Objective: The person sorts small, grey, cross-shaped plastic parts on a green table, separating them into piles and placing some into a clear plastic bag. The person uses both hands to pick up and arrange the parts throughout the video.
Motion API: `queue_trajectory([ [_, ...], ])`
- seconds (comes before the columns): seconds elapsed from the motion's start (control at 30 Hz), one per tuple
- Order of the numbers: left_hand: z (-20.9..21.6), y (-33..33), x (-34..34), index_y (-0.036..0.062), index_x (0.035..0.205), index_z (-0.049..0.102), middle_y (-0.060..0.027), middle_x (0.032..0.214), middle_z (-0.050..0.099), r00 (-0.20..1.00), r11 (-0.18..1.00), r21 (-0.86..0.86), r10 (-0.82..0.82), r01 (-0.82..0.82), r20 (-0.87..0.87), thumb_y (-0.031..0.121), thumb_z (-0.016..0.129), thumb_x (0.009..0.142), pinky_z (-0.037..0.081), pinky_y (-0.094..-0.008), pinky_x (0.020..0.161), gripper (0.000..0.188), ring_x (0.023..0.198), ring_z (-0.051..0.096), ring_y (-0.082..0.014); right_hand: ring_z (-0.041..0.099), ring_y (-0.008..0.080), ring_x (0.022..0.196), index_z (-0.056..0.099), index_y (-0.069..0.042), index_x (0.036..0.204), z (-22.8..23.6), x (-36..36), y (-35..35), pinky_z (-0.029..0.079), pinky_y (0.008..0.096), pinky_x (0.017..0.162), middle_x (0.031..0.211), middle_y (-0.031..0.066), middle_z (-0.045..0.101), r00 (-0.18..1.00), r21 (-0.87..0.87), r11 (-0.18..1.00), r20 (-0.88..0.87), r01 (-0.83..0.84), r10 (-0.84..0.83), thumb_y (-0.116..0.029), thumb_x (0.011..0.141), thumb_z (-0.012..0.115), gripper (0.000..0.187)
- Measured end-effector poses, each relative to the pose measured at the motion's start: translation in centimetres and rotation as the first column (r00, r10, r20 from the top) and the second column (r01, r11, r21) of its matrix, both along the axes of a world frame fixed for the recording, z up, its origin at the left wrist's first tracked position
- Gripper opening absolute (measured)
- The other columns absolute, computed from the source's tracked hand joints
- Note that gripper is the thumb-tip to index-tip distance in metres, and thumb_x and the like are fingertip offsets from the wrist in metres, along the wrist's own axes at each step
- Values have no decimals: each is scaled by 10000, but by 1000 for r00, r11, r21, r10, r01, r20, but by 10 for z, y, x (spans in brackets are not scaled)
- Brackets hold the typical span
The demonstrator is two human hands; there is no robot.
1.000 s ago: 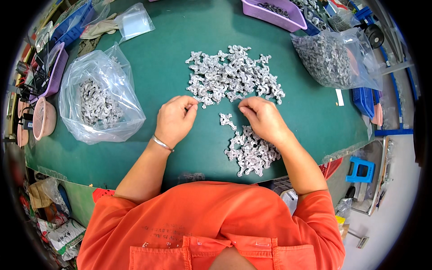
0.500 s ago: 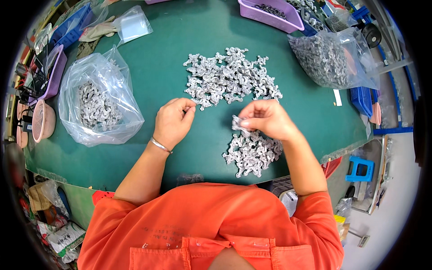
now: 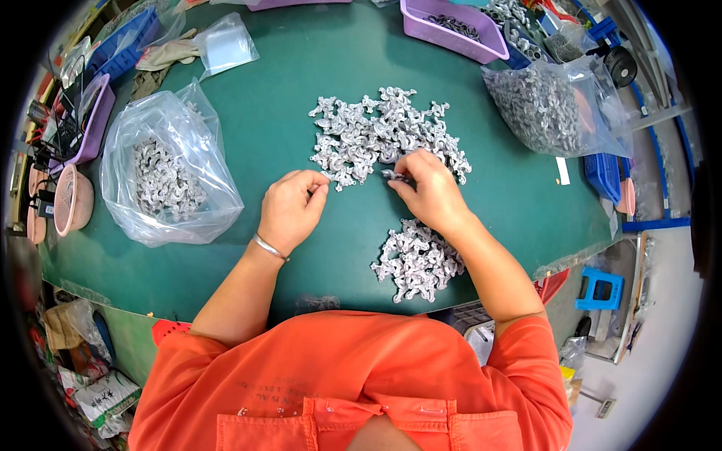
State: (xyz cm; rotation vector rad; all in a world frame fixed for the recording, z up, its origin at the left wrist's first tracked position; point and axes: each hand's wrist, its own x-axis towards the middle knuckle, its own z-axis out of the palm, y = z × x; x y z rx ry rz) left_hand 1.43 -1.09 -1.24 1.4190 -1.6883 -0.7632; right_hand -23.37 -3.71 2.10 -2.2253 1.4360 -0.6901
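Observation:
A wide heap of small silvery metal castings lies in the middle of the green table. At its near left corner is my left hand, fingers curled and closed, their tips by an outlying casting; whether they grip anything is hidden. My right hand is at the heap's near edge with thumb and fingers pinched round a small metal casting, mostly covered by the fingers. Closer to my body, below the right hand, lies a smaller pile of the same castings, partly beside my right forearm.
On the left stands an open clear plastic bag of castings, near a pink basket. A filled clear bag lies at the right, next to a blue basket. A purple tray of dark parts is at the far edge.
My right hand has moved from above the near pile, away from my body, to the front edge of the large heap. The left hand stays almost in place.

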Motion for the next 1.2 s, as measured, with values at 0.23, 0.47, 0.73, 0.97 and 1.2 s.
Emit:
queue_trajectory([
  [0.23,1,1,1,6,910,688,-91,798,661,1000,1000,-13,-15,16,25,58,677,851,487,-286,569,79,602,594,-147,656,124,662,679,29,1007,22,-19,2,532,287,619,784,77,689,965,341,908,7,242,-260,-80,916,640,147],
  [0.47,0,0,1,-10,918,690,-78,785,649,1000,1000,-7,-16,16,23,45,676,860,460,-251,543,81,563,546,-96,625,316,866,642,-23,896,0,-7,17,525,389,785,921,132,605,998,-4,999,16,-54,54,-85,790,755,167],
  [0.73,1,2,1,-11,936,695,-100,823,668,1000,1000,-6,-6,6,26,45,679,856,506,-272,597,98,646,631,-134,609,100,761,656,-29,853,55,-24,-1,503,276,662,849,29,625,918,596,699,239,-396,316,-51,810,770,124],
  [0.97,3,2,0,-7,934,696,-110,823,668,999,1000,16,-9,8,34,50,687,850,509,-280,598,102,646,640,-152,620,322,820,661,-15,1056,1,35,-16,528,367,748,935,129,619,971,-209,948,-27,-239,239,-36,785,746,284],
  [1.2,2,3,0,-1,934,699,-113,821,667,999,1000,-6,-7,8,50,48,688,849,514,-284,594,98,648,645,-158,623,262,826,655,7,897,29,7,-16,500,349,743,871,115,623,974,164,961,87,-223,211,-8,863,660,37],
])
